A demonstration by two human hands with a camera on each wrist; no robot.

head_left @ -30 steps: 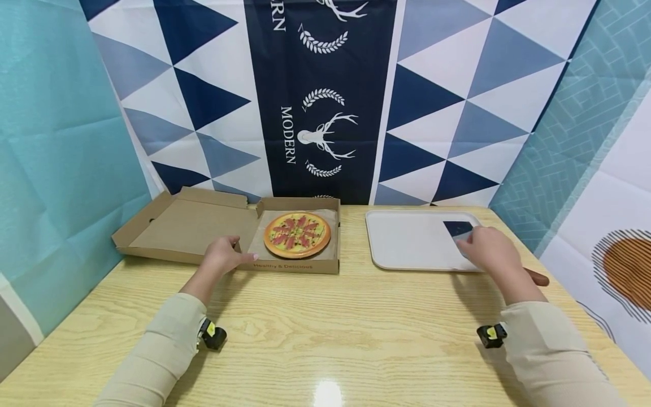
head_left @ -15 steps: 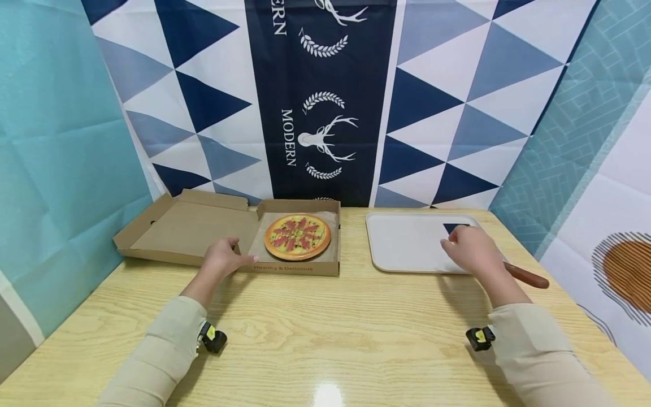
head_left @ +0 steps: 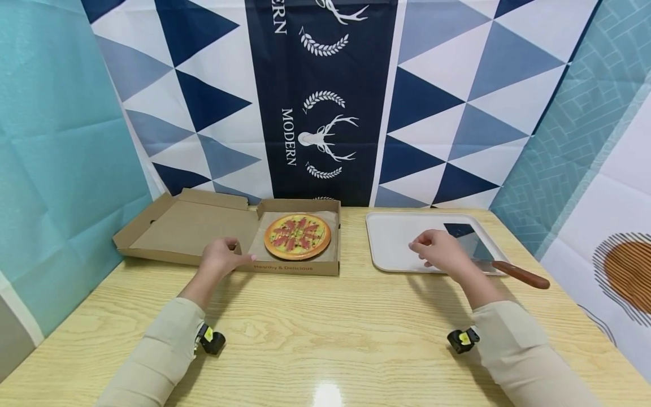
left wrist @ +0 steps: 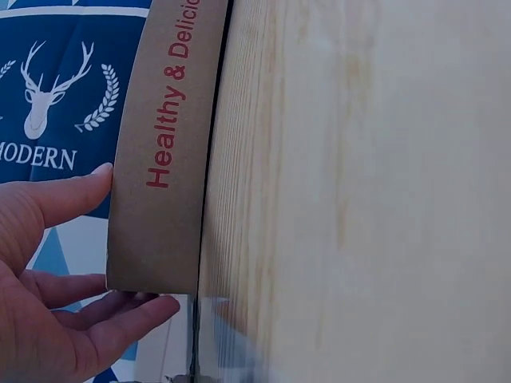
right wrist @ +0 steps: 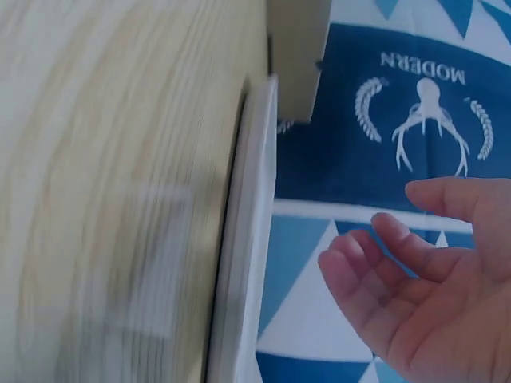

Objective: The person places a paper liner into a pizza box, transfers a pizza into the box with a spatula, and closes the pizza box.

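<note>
In the head view an opened cardboard pizza box (head_left: 325, 268) holds a round pizza (head_left: 297, 237) on brown paper. My left hand (head_left: 221, 257) is at the box's front left corner. The left wrist view shows its thumb against the front wall's upper edge and the other fingers around the corner's side, holding it. My right hand (head_left: 439, 251) hovers over the front part of a white tray (head_left: 391, 237), fingers loosely bent around nothing. To its right, a spatula with a shiny broad blade (head_left: 470, 240) and a wooden handle (head_left: 521, 275) lies across the tray, its handle past the rim.
The box lid (head_left: 193, 232) lies folded back to the left on the wooden table (head_left: 325, 328). A patterned cloth (head_left: 325, 102) hangs right behind the box and tray. Other cloths (head_left: 66, 141) close off the left and right sides.
My right hand has moved left from above the spatula to the tray's middle front, uncovering the blade and handle. The left hand stays at the box corner.
</note>
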